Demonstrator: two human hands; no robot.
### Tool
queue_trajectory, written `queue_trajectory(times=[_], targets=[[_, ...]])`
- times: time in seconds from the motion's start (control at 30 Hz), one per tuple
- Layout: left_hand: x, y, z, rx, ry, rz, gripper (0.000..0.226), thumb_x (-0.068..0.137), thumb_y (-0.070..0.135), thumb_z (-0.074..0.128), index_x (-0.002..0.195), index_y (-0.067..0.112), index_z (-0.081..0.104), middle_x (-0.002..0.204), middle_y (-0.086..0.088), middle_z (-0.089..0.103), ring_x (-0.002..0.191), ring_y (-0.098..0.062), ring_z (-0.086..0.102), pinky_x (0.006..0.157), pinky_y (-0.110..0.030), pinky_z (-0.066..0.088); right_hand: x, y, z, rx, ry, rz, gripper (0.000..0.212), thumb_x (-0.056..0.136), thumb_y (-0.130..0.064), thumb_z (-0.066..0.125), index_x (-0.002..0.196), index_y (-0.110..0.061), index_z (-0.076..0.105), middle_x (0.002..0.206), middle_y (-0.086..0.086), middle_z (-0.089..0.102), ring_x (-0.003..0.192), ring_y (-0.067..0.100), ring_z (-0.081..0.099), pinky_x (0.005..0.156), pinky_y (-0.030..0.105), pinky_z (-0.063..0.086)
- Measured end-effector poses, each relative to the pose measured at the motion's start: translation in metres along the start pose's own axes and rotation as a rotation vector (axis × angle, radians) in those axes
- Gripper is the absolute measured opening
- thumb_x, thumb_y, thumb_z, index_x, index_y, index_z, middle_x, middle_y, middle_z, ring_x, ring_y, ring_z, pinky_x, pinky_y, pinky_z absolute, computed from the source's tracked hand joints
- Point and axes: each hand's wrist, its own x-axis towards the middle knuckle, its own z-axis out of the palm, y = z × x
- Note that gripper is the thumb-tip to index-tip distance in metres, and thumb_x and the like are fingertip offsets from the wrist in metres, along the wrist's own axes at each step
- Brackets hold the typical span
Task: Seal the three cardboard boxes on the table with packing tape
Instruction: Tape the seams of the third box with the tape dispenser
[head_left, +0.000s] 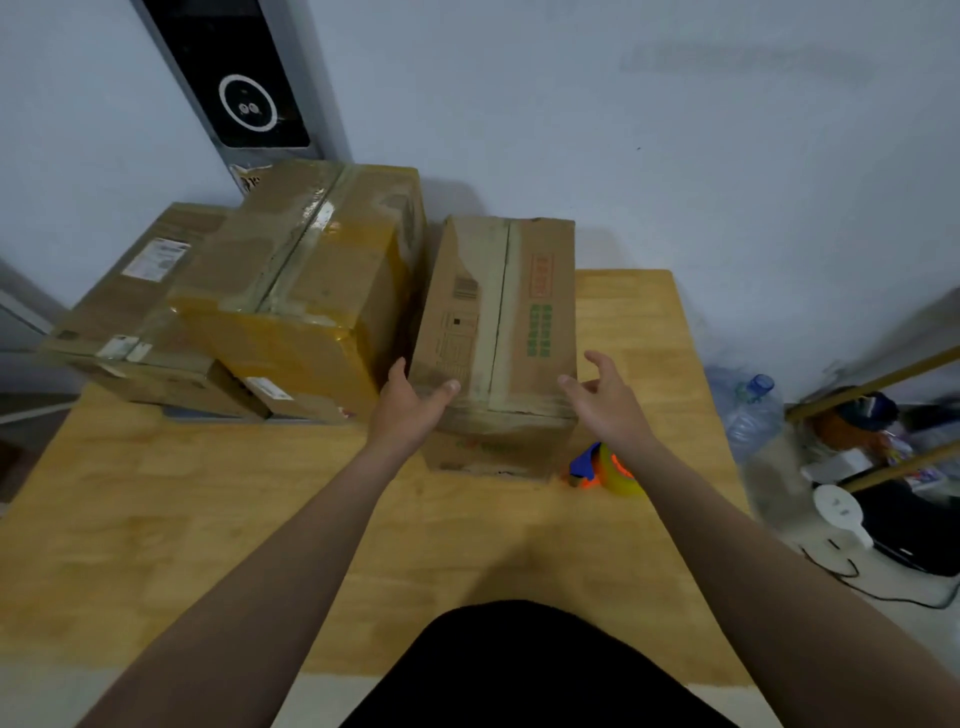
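Both hands are hovering at the near end of the printed box (498, 322), which is sitting on the wooden table (208, 519) just right of the big taped box (311, 270) and the flat box (130, 301). The left hand (410, 408) is spread with a fingertip touching the near left corner, and the right hand (608, 400) is spread beside the right corner, contact unclear, nothing gripped. Likely squaring this box up for sealing; next is calling for the tape dispenser (605, 467) lying by the right wrist. A pale wall is standing behind, a water jug (753, 410) and clutter sitting on the floor at right.
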Motion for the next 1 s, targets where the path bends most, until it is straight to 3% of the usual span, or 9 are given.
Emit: queue_trajectory(times=[0.13, 0.23, 0.37, 0.43, 0.5, 0.67, 0.83, 1.0], targets=[[-0.035, -0.025, -0.012, 0.028, -0.040, 0.036, 0.094, 0.095, 0.053, 0.064, 0.164, 0.021, 0.009, 0.166, -0.001, 0.028, 0.150, -0.027, 0.031, 0.118, -0.049, 0.033, -0.032, 0.017, 0.019, 0.030, 0.028, 0.042, 0.063, 0.100, -0.040, 0.057, 0.154, -0.024, 0.028, 0.107, -0.006, 0.065, 0.109, 0.024, 0.064, 0.091, 0.042, 0.050], [-0.059, -0.042, -0.022, 0.050, -0.079, 0.107, 0.085, 0.100, 0.046, 0.059, 0.164, 0.019, 0.010, 0.166, -0.002, 0.028, 0.150, -0.026, 0.031, 0.118, -0.046, 0.035, -0.054, 0.027, 0.030, -0.001, 0.024, 0.001, 0.065, 0.098, -0.037, 0.058, 0.154, -0.019, 0.030, 0.134, 0.006, 0.061, 0.122, 0.030, 0.060, 0.103, 0.051, 0.047], [-0.080, -0.058, -0.026, 0.366, 0.023, 0.480, 0.060, 0.106, 0.032, 0.050, 0.161, 0.017, 0.027, 0.166, -0.001, 0.030, 0.154, -0.021, 0.023, 0.123, -0.046, 0.028, -0.085, 0.023, 0.047, -0.350, 0.099, -0.358, 0.059, 0.102, -0.037, 0.048, 0.154, -0.013, 0.036, 0.159, 0.006, 0.037, 0.149, 0.027, 0.028, 0.121, 0.046, 0.025], [-0.086, -0.059, -0.022, 0.494, -0.046, 0.643, 0.052, 0.109, 0.029, 0.043, 0.159, 0.018, 0.034, 0.166, 0.002, 0.030, 0.156, -0.018, 0.016, 0.127, -0.048, 0.017, -0.105, 0.009, 0.056, -0.418, 0.028, -0.481, 0.053, 0.107, -0.038, 0.038, 0.155, -0.015, 0.037, 0.163, 0.000, 0.030, 0.154, 0.019, 0.015, 0.125, 0.044, 0.015], [-0.090, -0.058, -0.015, 0.579, -0.135, 0.716, 0.051, 0.110, 0.026, 0.039, 0.160, 0.019, 0.032, 0.166, 0.003, 0.028, 0.157, -0.017, 0.013, 0.128, -0.045, 0.010, -0.120, -0.002, 0.070, -0.460, -0.063, -0.538, 0.050, 0.109, -0.040, 0.030, 0.151, -0.015, 0.043, 0.162, 0.000, 0.035, 0.155, 0.017, 0.013, 0.125, 0.042, 0.011], [-0.083, -0.058, -0.004, 0.727, -0.239, 0.700, 0.058, 0.108, 0.017, 0.034, 0.163, 0.020, 0.017, 0.170, 0.002, 0.020, 0.157, -0.014, 0.009, 0.128, -0.045, 0.008, -0.128, -0.004, 0.104, -0.556, -0.173, -0.435, 0.061, 0.108, -0.048, 0.015, 0.160, -0.017, 0.022, 0.167, -0.003, 0.020, 0.155, 0.010, 0.006, 0.126, 0.039, 0.003], [-0.084, -0.056, -0.006, 0.818, -0.238, 0.624, 0.056, 0.112, 0.031, 0.026, 0.164, 0.017, 0.012, 0.172, 0.001, 0.010, 0.158, -0.013, 0.004, 0.128, -0.041, 0.007, -0.125, 0.011, 0.105, -0.724, -0.061, -0.396, 0.072, 0.102, -0.060, 0.008, 0.159, -0.020, 0.026, 0.167, -0.007, 0.019, 0.154, 0.007, 0.006, 0.125, 0.039, 0.001], [-0.088, -0.056, -0.014, 0.963, -0.210, 0.562, 0.062, 0.111, 0.041, 0.023, 0.164, 0.011, 0.007, 0.172, -0.003, -0.003, 0.158, -0.017, -0.004, 0.129, -0.040, 0.004, -0.130, 0.040, 0.082, -0.860, 0.118, -0.333, 0.109, 0.080, -0.076, -0.025, 0.161, -0.020, 0.021, 0.169, -0.006, 0.010, 0.155, 0.009, 0.003, 0.125, 0.042, 0.006]])
